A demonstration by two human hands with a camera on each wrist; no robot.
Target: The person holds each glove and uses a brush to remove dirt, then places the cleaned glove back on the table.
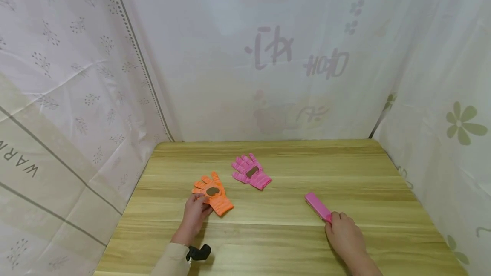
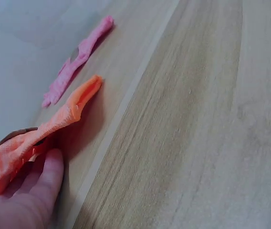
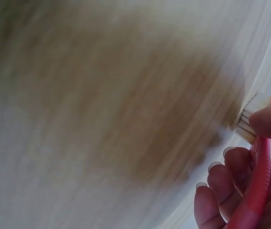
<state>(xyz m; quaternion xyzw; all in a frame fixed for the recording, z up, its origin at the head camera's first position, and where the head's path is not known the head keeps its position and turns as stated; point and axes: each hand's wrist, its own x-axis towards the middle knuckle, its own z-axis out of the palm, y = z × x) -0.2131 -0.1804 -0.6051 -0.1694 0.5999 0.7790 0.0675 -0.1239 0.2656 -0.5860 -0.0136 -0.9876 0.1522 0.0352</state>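
Note:
Near the table's left side, my left hand [image 1: 195,212] holds an orange knitted glove [image 1: 221,204] with a brown patch. In the left wrist view the fingers [image 2: 49,179] lie beneath the orange glove [image 2: 59,117], which stands partly off the wood with its cuff raised. My right hand [image 1: 347,235] grips a pink scrubbing brush [image 1: 317,204] by its handle. Pale bristles [image 3: 254,112] and the red-pink handle [image 3: 257,191] show in the right wrist view, the fingers curled around the handle. A pink knitted glove [image 1: 261,179], also brown-patched, lies flat behind the orange one.
A wood-grain table [image 1: 268,242] spreads under everything. Pale printed curtains surround it, one at the back [image 1: 215,76], one on the left [image 1: 76,84] and one on the right [image 1: 433,148]. A black wrist strap piece [image 1: 201,252] sticks out from my left wrist.

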